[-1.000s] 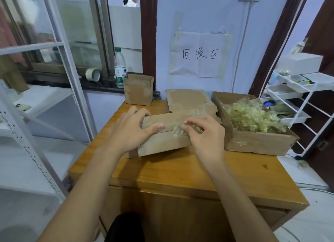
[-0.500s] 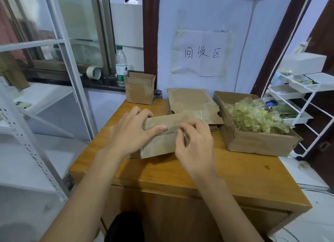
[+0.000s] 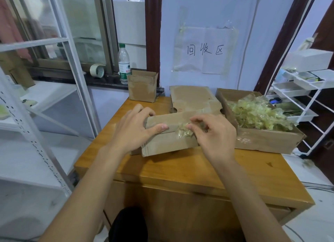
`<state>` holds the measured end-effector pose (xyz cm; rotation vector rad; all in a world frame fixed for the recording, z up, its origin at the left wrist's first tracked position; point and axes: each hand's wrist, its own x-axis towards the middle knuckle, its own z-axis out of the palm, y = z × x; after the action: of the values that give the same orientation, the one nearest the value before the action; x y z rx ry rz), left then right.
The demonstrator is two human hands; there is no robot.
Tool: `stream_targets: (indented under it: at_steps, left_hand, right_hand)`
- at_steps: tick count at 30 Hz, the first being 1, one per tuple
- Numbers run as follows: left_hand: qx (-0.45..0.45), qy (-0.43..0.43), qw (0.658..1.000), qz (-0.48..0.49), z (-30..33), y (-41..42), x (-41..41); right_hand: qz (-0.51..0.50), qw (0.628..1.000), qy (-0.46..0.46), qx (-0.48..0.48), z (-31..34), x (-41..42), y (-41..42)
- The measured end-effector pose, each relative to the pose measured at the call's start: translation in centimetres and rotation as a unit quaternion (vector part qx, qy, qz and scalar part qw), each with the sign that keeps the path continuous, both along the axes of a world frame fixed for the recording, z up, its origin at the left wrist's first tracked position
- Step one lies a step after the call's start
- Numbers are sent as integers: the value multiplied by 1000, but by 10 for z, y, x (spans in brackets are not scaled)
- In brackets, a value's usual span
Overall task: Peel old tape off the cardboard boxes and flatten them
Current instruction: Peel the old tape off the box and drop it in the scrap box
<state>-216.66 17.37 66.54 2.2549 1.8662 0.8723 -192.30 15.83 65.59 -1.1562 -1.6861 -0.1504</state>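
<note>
Mid-task: flattened boxes (image 3: 191,97) stacked behind, bin box (image 3: 262,140) full of peeled tape; upright box (image 3: 141,88) untouched. Current box (image 3: 168,133) at table (image 3: 198,173) centre, brown, scuffed. Left hand (image 3: 133,129) grips its end; right hand (image 3: 215,133) fingers pinch crumpled yellowish tape (image 3: 184,131).

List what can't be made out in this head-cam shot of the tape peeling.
- Head view: tape end and right hand fingertips pinching it: hidden behind the knuckles.
- Far side of the held box: covered by the left hand; remaining tape there unknown.
- Bottom of the scrap box: buried under peeled tape.
- Bottle label text: too small.
- Flattened cardboard: layer count unclear; the held box hides its near edge.
</note>
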Motion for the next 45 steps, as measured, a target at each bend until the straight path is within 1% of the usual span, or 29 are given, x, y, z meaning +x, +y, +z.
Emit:
stream_targets:
  at_steps: [3, 7, 11, 14, 23, 25, 28, 30, 33, 36, 38, 39, 40, 42, 43, 45]
  left_hand:
    - [3, -4, 1000, -5, -1, 0, -1]
    - [12, 1, 1000, -2, -4, 1, 1]
    - [20, 6, 1000, -8, -6, 1, -1]
    - [19, 17, 1000, -10, -7, 2, -2]
    - [17, 30, 999, -9, -7, 3, 1]
    - [15, 28, 999, -18, -6, 2, 1]
    - [11, 25, 999, -24, -4, 4, 1]
    - [14, 25, 999, -23, -4, 5, -1]
    - [21, 32, 999, -26, -6, 5, -3]
    - [11, 31, 999, -30, -4, 5, -4]
    - [10, 31, 999, -24, 0, 3, -3]
    - [22, 42, 999, -14, 1, 2, -2]
    - [49, 70, 996, 5, 2, 1, 0]
    - [121, 150, 981, 32, 2, -2, 8]
    - [139, 176, 974, 27, 3, -2, 14]
    - [128, 193, 973, 7, 0, -1, 26]
  right_hand:
    - [0, 1000, 31, 7, -10, -6, 2]
    - [7, 999, 29, 28, -29, -24, -4]
    - [-4, 1000, 22, 1, -37, -28, -9]
    - [-9, 999, 35, -21, -38, -24, -10]
    - [-5, 1000, -18, 4, -32, -19, -3]
    - [6, 1000, -3, 0, -28, -13, -1]
    - [21, 998, 55, -11, -26, -8, -3]
    - [8, 996, 89, -19, -28, -3, -5]
    - [-14, 993, 110, -50, -31, 4, -10]
    - [-4, 987, 148, -63, -29, 1, -12]
    - [5, 985, 157, -70, -25, -2, -11]
    - [2, 986, 150, -72, -24, -3, -10]
    - [-2, 988, 136, -76, -22, -3, -9]
    - [-13, 991, 98, -94, -20, -4, -8]
    - [-19, 991, 83, -100, -20, -6, -8]
    - [-32, 990, 76, -110, -19, -7, -8]
